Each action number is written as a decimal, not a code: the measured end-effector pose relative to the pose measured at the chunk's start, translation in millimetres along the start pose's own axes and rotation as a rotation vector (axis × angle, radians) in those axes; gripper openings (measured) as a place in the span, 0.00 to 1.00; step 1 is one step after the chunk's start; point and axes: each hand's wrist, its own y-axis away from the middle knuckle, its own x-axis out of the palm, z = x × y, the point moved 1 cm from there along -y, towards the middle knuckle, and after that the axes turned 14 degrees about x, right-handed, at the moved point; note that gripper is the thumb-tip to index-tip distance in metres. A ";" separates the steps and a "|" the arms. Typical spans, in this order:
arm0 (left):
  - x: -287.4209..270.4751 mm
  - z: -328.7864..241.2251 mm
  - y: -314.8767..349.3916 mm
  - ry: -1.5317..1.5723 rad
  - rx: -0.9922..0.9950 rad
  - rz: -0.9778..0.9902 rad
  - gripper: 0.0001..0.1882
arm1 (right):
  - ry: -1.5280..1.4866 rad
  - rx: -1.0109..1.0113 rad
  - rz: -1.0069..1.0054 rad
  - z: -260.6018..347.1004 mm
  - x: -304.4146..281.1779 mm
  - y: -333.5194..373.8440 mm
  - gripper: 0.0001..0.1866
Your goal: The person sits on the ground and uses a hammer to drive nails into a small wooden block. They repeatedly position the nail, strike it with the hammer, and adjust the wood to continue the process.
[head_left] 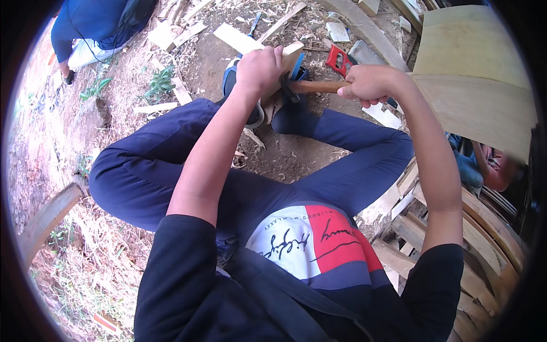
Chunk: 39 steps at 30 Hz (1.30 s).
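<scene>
Between my feet stands a pale wood piece (293,55), tilted, and my left hand (259,71) is closed around its upper end. My right hand (370,85) grips the wooden handle of a hammer (322,86). Its dark head is beside the wood piece, low against it; I cannot tell whether they touch. A narrow blue strip (297,66) shows next to the wood, its kind unclear. Just past my left hand is a flat pale board (235,39). A saw with a red handle (338,60) lies beyond the hammer.
Wood shavings and offcuts (162,35) litter the dirt ground. A blue-handled tool (254,24) lies far ahead. Large wooden panels (473,43) stand at the right, with stacked curved timbers (473,285) below. Another person (94,25) bends at the far left; someone else (493,168) is partly visible at right.
</scene>
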 end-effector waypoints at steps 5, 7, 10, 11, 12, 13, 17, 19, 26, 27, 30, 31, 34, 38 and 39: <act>0.9 3.2 -1.5 -0.014 -0.021 0.033 0.27 | 0.008 -0.017 0.007 1.8 -2.9 1.6 0.22; 1.5 2.8 -2.7 -0.011 -0.013 0.028 0.27 | 0.065 0.029 -0.005 11.7 -2.3 3.7 0.20; 0.9 3.4 -0.1 -0.002 -0.002 -0.001 0.27 | 0.081 0.056 -0.036 17.2 0.3 5.6 0.20; 1.6 2.1 -1.4 0.000 0.003 -0.030 0.27 | 0.075 0.058 -0.049 18.0 0.7 5.2 0.20; 2.8 1.7 -1.7 0.004 0.009 -0.058 0.28 | 0.062 0.042 -0.039 16.7 1.2 4.0 0.20; 3.8 2.9 -1.1 0.003 0.005 -0.054 0.28 | 0.048 0.027 -0.029 14.1 1.5 2.7 0.19; 4.4 5.5 -1.9 0.001 -0.002 -0.035 0.28 | 0.054 0.024 -0.024 16.3 4.2 4.3 0.19; 1.2 5.9 -1.4 -0.004 -0.018 -0.008 0.28 | 0.077 0.028 -0.041 20.0 4.0 8.8 0.19; -0.1 2.8 -3.0 0.006 -0.020 0.017 0.27 | 0.162 -0.008 -0.080 19.5 11.4 9.0 0.20; 0.2 2.8 -2.7 0.002 -0.019 0.014 0.26 | 0.161 -0.013 -0.088 20.5 11.5 9.2 0.20; 0.5 3.1 -2.5 -0.014 -0.025 0.004 0.26 | 0.117 -0.004 -0.083 22.5 10.4 10.0 0.21; 0.4 2.4 -2.4 -0.013 -0.026 0.001 0.26 | 0.078 0.016 -0.062 23.4 7.5 10.7 0.21; 1.1 2.4 -2.2 -0.009 -0.020 -0.013 0.27 | 0.078 0.022 -0.061 26.3 6.2 14.1 0.21; 2.8 2.8 -2.5 0.003 -0.010 -0.024 0.28 | 0.144 0.005 -0.102 26.4 14.6 13.2 0.21; 2.3 2.6 -3.2 0.006 -0.012 -0.025 0.27 | 0.140 0.001 -0.099 26.9 15.3 14.0 0.21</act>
